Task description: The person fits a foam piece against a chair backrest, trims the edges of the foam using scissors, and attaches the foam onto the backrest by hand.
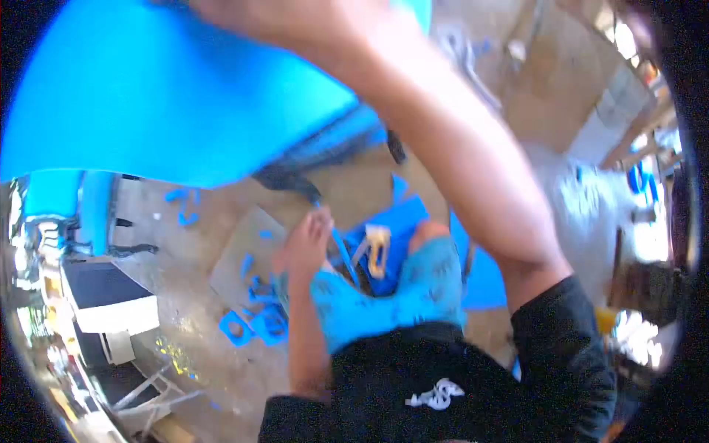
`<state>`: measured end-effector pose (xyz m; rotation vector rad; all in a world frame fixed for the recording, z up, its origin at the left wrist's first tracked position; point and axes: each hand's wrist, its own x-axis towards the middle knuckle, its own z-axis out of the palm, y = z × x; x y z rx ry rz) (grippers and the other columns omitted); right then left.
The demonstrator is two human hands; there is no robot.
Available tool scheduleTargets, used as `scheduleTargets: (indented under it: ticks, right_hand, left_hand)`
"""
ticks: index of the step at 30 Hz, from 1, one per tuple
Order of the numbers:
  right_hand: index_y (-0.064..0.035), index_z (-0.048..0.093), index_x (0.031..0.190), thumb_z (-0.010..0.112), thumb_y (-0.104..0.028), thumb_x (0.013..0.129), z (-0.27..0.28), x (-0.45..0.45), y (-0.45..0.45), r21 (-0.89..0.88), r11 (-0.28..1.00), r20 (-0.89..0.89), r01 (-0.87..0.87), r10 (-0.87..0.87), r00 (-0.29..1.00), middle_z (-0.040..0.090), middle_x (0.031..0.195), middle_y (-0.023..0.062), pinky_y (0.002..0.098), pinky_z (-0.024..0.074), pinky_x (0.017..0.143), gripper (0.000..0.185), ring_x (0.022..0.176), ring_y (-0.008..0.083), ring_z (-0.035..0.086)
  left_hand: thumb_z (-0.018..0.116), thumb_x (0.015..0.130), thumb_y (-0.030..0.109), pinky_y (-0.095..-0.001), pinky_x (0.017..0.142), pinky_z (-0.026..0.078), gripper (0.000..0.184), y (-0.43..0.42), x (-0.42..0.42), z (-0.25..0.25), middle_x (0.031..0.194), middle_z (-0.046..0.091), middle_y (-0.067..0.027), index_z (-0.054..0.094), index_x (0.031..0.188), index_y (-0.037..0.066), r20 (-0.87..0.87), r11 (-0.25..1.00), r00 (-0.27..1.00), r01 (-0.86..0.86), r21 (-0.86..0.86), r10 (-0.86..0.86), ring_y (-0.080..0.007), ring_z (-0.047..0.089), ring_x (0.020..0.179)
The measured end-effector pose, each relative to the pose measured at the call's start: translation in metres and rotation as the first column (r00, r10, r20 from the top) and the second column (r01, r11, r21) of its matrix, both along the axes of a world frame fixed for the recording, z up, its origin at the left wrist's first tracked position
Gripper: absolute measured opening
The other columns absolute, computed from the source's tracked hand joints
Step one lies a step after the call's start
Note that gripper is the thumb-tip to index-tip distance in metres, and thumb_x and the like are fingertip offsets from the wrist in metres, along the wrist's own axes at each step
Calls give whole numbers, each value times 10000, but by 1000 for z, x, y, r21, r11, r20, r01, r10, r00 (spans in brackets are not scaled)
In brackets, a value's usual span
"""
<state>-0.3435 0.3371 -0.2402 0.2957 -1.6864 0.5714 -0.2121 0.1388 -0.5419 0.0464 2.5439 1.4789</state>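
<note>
A large smooth blue sheet (pixel 170 96) fills the upper left, tilted above the floor. My right arm reaches across its near edge, and my right hand (pixel 229 13) is at the top edge of the view, blurred and partly cut off, over the sheet; its fingers are hidden. My left hand (pixel 314 232) is low in front of my left knee, fingers curled in, beside a thin blue strip (pixel 344 255); what it holds is too blurred to tell. Between my knees, a yellowish tool or block (pixel 377 251) lies on blue material (pixel 406 218).
Blue cut-offs (pixel 236 328) lie on the brown floor at the left, near a flat grey board (pixel 240 255). A black-and-white box-like object (pixel 114 299) stands further left. Cardboard (pixel 565 70) lies at the upper right, and a dark frame (pixel 325 144) sits under the sheet.
</note>
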Motion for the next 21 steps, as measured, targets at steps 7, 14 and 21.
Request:
scheduleTargets:
  ticks: [7,14,21]
  right_hand:
    - [-113,396,1469,805,-518,685,23,22,9,-5,1000,-38,-5,5,999,358,1482,243,527,381,941,973,1272,447,408]
    - [-152,440,1442,819,-418,707,31,33,31,20,996,-9,-85,85,996,387,1467,202,491,386,943,868,1255,401,434]
    - [-155,545,1326,797,-267,731,36,28,59,9,980,-55,-197,197,979,478,1344,148,442,425,861,656,1129,355,504]
  left_hand:
    - [713,819,-32,-305,768,525,226,2,33,319,982,690,-119,683,1039,8,-906,947,374,-311,77,197,-202,660,860]
    - [798,779,156,-418,919,436,313,47,-26,450,1104,651,-87,690,1055,53,-890,800,-306,-592,-100,-338,-276,570,1081]
    - [815,773,218,-415,897,459,393,70,-80,462,1076,632,-122,677,1100,51,-860,709,-258,-687,-158,-441,-312,576,1017]
